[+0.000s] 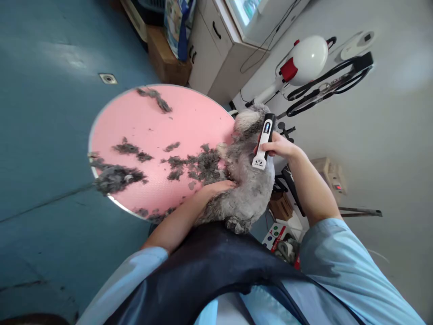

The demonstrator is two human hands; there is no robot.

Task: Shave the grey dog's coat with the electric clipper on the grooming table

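A grey dog [250, 194] with partly clipped fur is at the right side of a round pink grooming table [182, 113], close against my dark apron. My right hand [278, 145] is closed around a black-and-white hair clipper [264, 142], whose head rests on or just over the dog's back. My left hand [225, 186] reaches in against the dog's underside; fur and body hide its fingers, so their grip does not show. Loose clumps of cut grey fur [203, 163] lie beside the dog, and a bigger clump [117, 178] sits by the table's left rim.
A white-and-red lamp-like device [306, 61] and black-framed hardware [324, 90] stick out from the wall on the right. Behind the table are a cabinet [216, 49], a cardboard box [165, 56] and a bag [179, 27]. Blue floor [43, 135] lies left.
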